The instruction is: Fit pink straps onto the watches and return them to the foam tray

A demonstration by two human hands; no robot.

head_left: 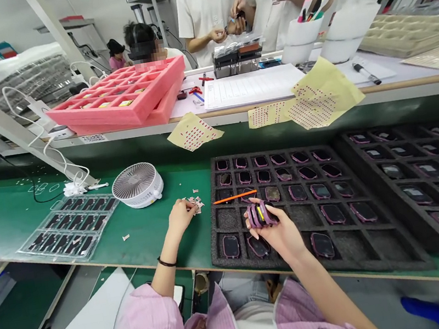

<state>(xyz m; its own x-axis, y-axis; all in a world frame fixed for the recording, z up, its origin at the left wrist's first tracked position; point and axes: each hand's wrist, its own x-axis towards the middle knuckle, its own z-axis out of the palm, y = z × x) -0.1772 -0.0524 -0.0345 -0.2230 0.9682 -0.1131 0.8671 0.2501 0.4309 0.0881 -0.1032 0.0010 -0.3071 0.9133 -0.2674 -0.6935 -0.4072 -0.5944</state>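
My left hand [181, 216] is at a small pile of white pieces [198, 205] on the green mat, its fingers pinched together at the pile's edge; whether a piece is between them is too small to tell. In my right hand [282, 229] is a stack of purple-framed watch-like devices [261, 214], held above the near part of a grey foam tray [227, 220]. The tray's compartments hold several similar devices with dark screens, and some compartments have none. An orange stick [235, 197] lies across the tray, just beyond my right hand.
A white round fan [138, 185] stands left of the pile, beside a clear plastic tray [72, 228] of black parts. A second foam tray [407, 168] is at right. The shelf ahead bears pink foam trays [117, 100] and papers [251, 88]. People stand beyond it.
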